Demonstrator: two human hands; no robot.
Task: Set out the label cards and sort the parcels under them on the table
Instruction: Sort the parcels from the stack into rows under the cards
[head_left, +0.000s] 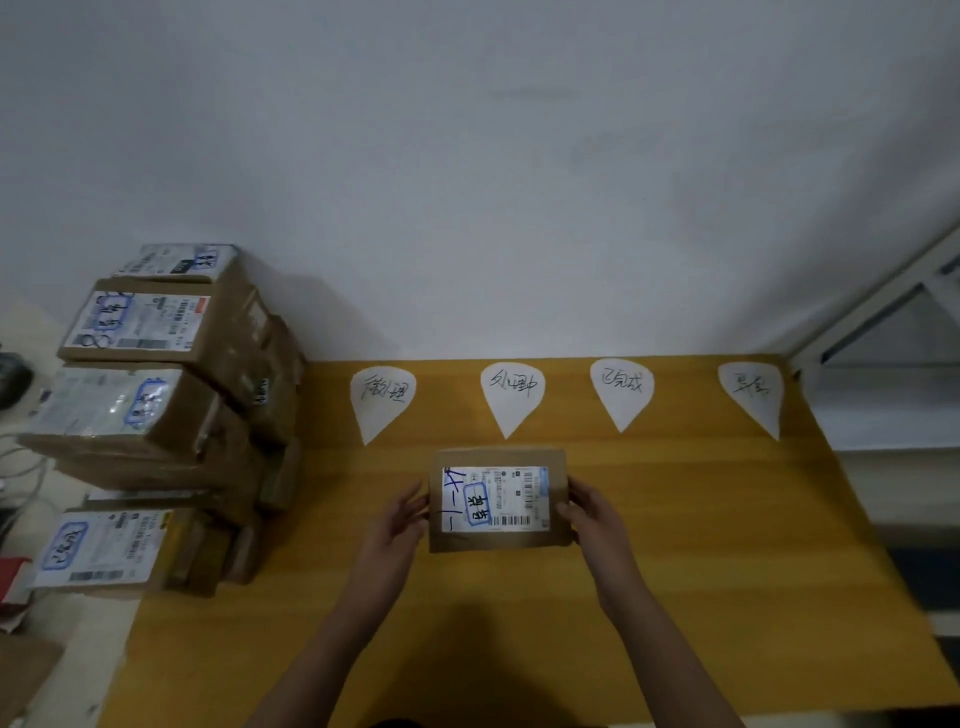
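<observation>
Stack (156, 405) left, cards (511, 395) beyond held parcel (496, 499).

Level: dim, soft and even; grey-blue cast over the wall (519, 156).
Shadows: one soft shadow to the right of the stack (171, 395), lying on wall and tabletop (727, 519).
Glare: sheen on the plastic film of one stack box; the parcel (496, 499) label is washed near white.
Sharpness: soft throughout; small print unreadable; writing on the far-right card (751, 395) smeared.
Distortion: wide-angle; tabletop edges splay outward, the frame (883, 312) at right leans.
Corners: darker at lower right.
</observation>
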